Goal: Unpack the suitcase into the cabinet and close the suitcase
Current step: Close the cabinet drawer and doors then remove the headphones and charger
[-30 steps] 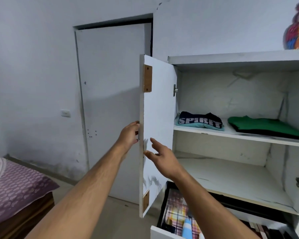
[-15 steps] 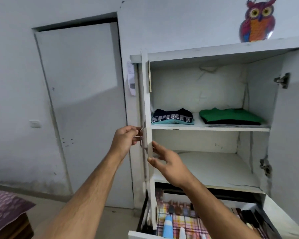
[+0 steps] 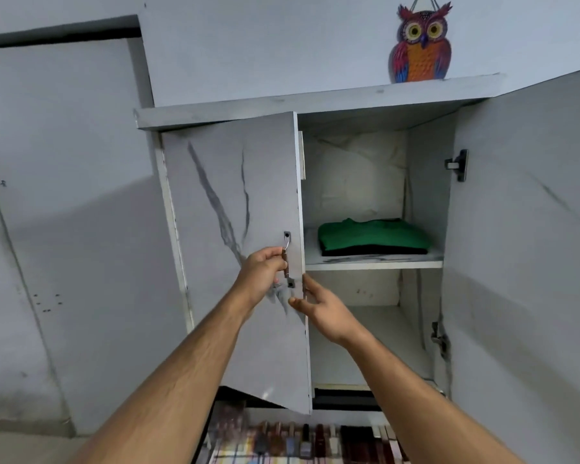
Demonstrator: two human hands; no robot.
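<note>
The white marbled cabinet (image 3: 315, 100) fills the middle of the head view. Its left door (image 3: 235, 209) stands partly swung across the opening and hides the left half of the shelves. My left hand (image 3: 262, 274) grips the metal door handle (image 3: 286, 259). My right hand (image 3: 318, 308) touches the door's free edge just below the handle, fingers relaxed. On the upper shelf (image 3: 372, 262) lies a folded green garment (image 3: 372, 234) over a dark one. The lower shelf behind my right wrist looks bare. The suitcase is out of sight.
The cabinet's right door (image 3: 523, 229) hangs wide open on the right. Below the doors an open drawer (image 3: 302, 440) holds small bottles on a checked cloth. A colourful owl ornament (image 3: 421, 45) sits on the cabinet top. A grey room door (image 3: 61, 195) is on the left.
The left cabinet door has swung from wide open to partly across the opening, hiding the dark "SPIRIT" shirt. My left hand has taken the handle; my view has shifted right.
</note>
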